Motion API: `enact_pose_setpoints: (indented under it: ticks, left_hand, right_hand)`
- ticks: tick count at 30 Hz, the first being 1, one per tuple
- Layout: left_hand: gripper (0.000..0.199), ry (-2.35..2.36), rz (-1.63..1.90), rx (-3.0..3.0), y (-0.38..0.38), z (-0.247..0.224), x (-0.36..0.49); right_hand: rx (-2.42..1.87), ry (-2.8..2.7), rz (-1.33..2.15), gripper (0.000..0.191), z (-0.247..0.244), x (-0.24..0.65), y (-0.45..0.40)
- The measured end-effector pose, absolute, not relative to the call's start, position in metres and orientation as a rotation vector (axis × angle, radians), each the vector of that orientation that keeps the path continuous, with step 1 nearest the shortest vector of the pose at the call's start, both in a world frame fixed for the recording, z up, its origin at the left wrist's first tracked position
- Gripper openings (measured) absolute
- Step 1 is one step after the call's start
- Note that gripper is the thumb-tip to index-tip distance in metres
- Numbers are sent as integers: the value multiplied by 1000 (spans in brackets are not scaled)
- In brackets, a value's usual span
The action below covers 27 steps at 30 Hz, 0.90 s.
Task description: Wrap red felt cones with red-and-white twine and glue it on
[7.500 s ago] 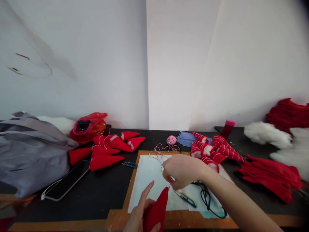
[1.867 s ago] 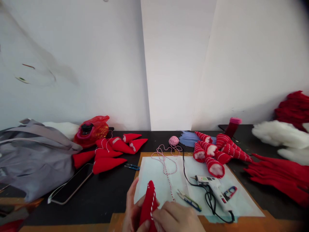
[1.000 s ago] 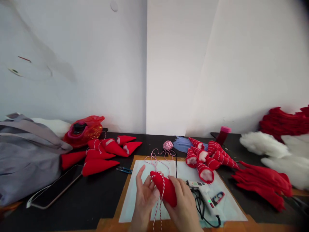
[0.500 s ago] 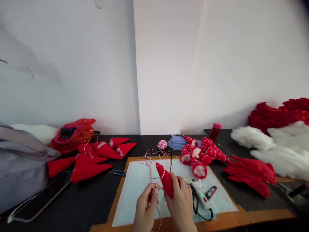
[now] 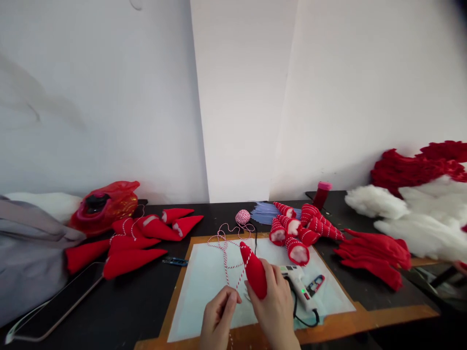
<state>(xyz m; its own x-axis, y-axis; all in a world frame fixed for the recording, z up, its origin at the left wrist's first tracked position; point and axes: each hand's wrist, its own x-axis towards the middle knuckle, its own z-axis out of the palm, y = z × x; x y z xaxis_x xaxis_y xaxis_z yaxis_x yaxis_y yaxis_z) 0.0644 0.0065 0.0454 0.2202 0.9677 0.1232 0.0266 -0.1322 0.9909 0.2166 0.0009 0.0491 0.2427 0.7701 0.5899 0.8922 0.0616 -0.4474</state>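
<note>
My right hand (image 5: 274, 302) is wrapped round a red felt cone (image 5: 256, 274), its tip pointing up and away. A red-and-white twisted cord (image 5: 240, 279) crosses near the cone's tip and runs taut down to my left hand (image 5: 219, 315). Thumb and finger of that hand pinch the cord to the left of the cone. Loose loops of the cord lie behind, leading to a cord ball (image 5: 242, 217). Both hands are over a pale sheet (image 5: 200, 272). My right hand hides the cone's lower end.
Cord-wrapped stuffed cones (image 5: 298, 251) lie behind right, plain red cones (image 5: 134, 262) at left. A power strip (image 5: 303, 290) and small snips (image 5: 315, 285) sit right of my hand. Flat red felt (image 5: 375, 257) and white stuffing (image 5: 419, 223) are farther right; a phone (image 5: 54, 306) lies left.
My left hand has drawn slightly down and away from the cone, so a longer stretch of taut cord shows between them. The cone has tilted a little. The view has shifted slightly.
</note>
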Motion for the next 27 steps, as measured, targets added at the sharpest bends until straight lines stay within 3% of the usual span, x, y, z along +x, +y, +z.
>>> enact_pose_setpoints:
  ticks: [10,13,27]
  left_hand:
    - [39,861,1048,1817,-4,57,74]
    - [38,845,1054,1887,-5,60,79]
    - [42,1057,1222,1551,-5,37,63]
  right_hand:
    - [-1727,-1623,-298,66,42,211,8]
    - [-1699,-1631,-314,62,37,210,10]
    - [-1692,-1584,-241,52,41,209,10]
